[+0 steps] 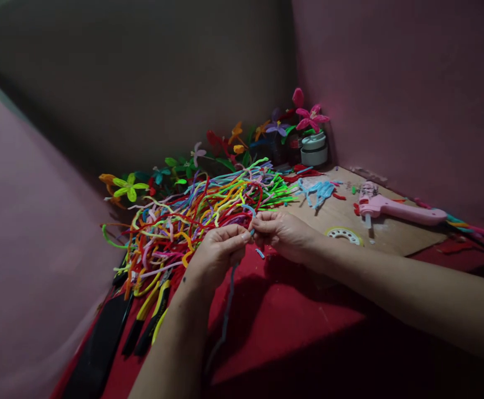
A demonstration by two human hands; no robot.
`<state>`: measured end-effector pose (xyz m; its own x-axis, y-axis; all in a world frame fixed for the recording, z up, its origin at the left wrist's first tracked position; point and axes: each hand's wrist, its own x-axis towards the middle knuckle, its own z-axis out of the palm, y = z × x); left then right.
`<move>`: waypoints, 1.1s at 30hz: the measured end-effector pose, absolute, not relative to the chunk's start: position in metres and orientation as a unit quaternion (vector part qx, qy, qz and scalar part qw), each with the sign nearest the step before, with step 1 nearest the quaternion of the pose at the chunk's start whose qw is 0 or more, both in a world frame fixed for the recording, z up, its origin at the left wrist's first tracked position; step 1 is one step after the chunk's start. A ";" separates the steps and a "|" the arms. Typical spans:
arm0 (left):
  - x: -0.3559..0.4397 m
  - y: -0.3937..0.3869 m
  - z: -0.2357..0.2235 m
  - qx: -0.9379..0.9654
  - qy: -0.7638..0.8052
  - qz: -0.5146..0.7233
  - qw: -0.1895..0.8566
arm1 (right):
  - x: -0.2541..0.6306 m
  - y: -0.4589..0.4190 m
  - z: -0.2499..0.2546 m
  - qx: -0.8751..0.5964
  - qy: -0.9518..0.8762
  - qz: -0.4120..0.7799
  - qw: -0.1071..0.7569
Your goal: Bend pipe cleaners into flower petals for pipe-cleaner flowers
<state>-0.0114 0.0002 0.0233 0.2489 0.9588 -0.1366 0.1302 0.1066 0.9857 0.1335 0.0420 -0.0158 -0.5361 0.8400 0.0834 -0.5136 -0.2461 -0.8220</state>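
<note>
Seemingly, in dim light, the blue fuzzy stem (pixel 230 291), pinched above the table (pixel 283 310) in a narrow grip by left hand (pixel 228 244) and right hand (pixel 283 233), could slip if its dangling tail tugs.

Two bare forearms, reaching in from the lower edge and the right side. Left hand (pixel 228 246): back upward, thumb and index finger pinched together at the grip, remaining fingers curled beneath. Right hand (pixel 281 233): just beside it, thumb and index likewise pinched, other fingers folded under. Left wrist (pixel 198 285): below the grip, forearm sloping down. Right wrist (pixel 316 246): to the grip's right, forearm angled outward.
</note>
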 end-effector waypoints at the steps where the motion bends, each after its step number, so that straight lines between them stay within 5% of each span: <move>1: -0.009 0.000 0.023 0.557 0.491 0.369 0.560 | 0.133 0.042 -0.015 -0.194 -0.403 0.781 0.436; 7: 0.001 -0.004 0.027 0.601 0.521 0.369 0.481 | 0.135 0.041 -0.007 -0.201 -0.341 0.804 0.445; 14: -0.008 0.001 0.018 0.589 0.509 0.325 0.537 | 0.142 0.052 0.000 -0.202 -0.267 0.772 0.541; 21: 0.001 -0.001 0.006 0.593 0.487 0.319 0.556 | 0.161 0.061 0.014 -0.160 -0.194 0.829 0.499; 29: 0.001 0.005 0.001 0.453 0.430 0.479 0.617 | 0.178 0.071 0.030 -0.231 -0.175 0.720 0.631; 33: 0.007 0.005 0.003 0.451 0.420 0.503 0.607 | 0.154 0.051 0.014 -0.271 -0.340 0.764 0.476</move>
